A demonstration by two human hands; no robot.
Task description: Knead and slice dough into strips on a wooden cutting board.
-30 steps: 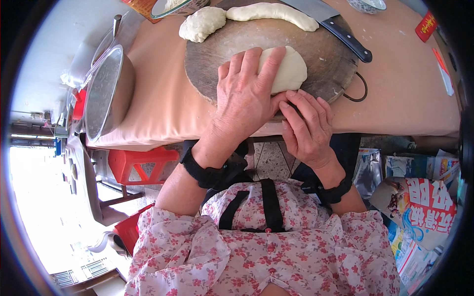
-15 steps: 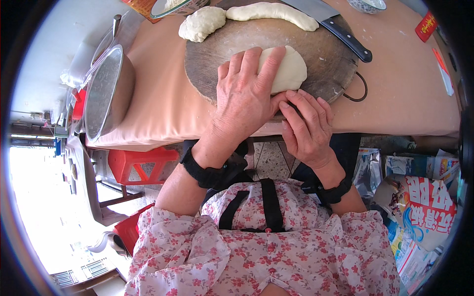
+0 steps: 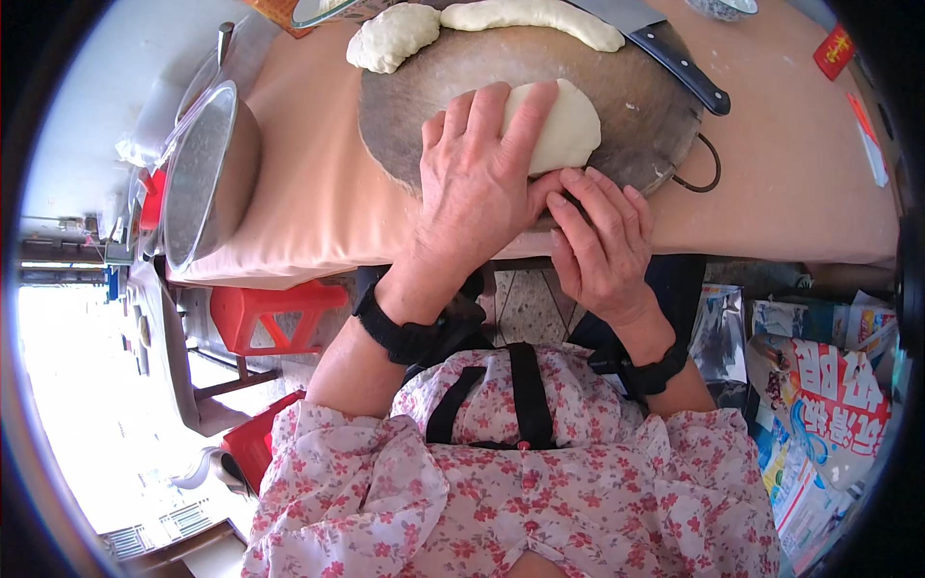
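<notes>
A flattened oval of pale dough [image 3: 566,130] rests on the round wooden chopping board [image 3: 462,72], near its front edge. My left hand [image 3: 482,173] lies over the dough's left side, fingers stretched out and palm down, hiding part of it. At the dough's near edge is my right hand [image 3: 607,231], with loosely bent fingers and its thumb apart. Its fingertips meet my left thumb there, and I cannot see what lies under them. Behind, a rough lump of dough [image 3: 393,39] and a long dough roll [image 3: 535,16] sit along the board's far side.
A cleaver with a black handle [image 3: 679,67] lies across the board's far right. The board's metal ring handle [image 3: 708,164] sticks out rightward. On the left stands a large metal basin [image 3: 217,183]. A patterned bowl [image 3: 723,9] is at the back; a red stool [image 3: 275,313] stands below the table.
Both hands hold nearly the same pose on the dough. The board and table sit slightly higher in the picture, a small shift of the view.
</notes>
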